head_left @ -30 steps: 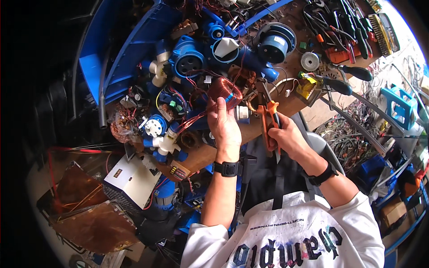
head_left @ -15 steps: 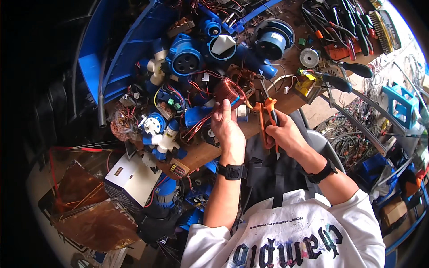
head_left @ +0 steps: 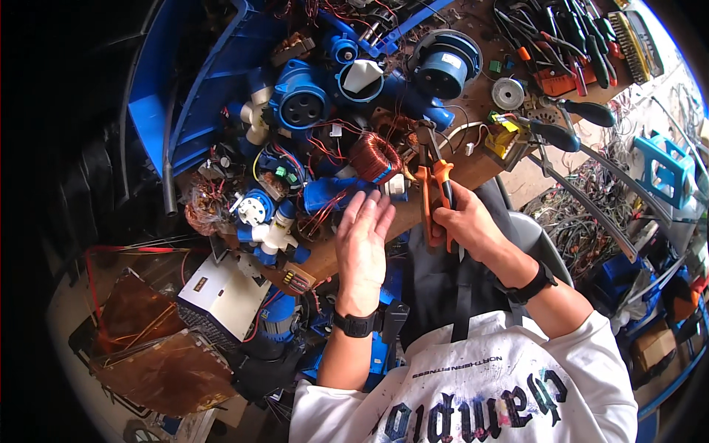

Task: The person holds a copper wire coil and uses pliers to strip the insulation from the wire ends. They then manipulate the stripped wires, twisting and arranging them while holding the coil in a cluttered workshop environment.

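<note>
In my right hand (head_left: 465, 220) I grip a pair of orange-and-black handled pliers (head_left: 436, 184), its jaws pointing away from me over the bench edge. The two handles stand somewhat apart. My left hand (head_left: 362, 240) is open, palm up with fingers stretched out, and holds nothing. Just beyond its fingertips a copper-wound ring coil (head_left: 375, 157) rests among the parts, left of the pliers. A blue cylinder (head_left: 325, 195) and a white round fitting (head_left: 396, 185) lie near the fingers. What the plier jaws touch, if anything, I cannot make out.
Blue sockets (head_left: 303, 96) and a round blue housing (head_left: 446, 65) crowd the bench's far side. Several hand tools (head_left: 569, 44) lie at the far right. A white metal box (head_left: 224, 295) stands at lower left. Tangled wires (head_left: 546, 203) cover the floor at right.
My left hand has let go of the coil and drawn back toward me and slightly left, its fingers opening. The pliers stay in my right hand, barely moved.
</note>
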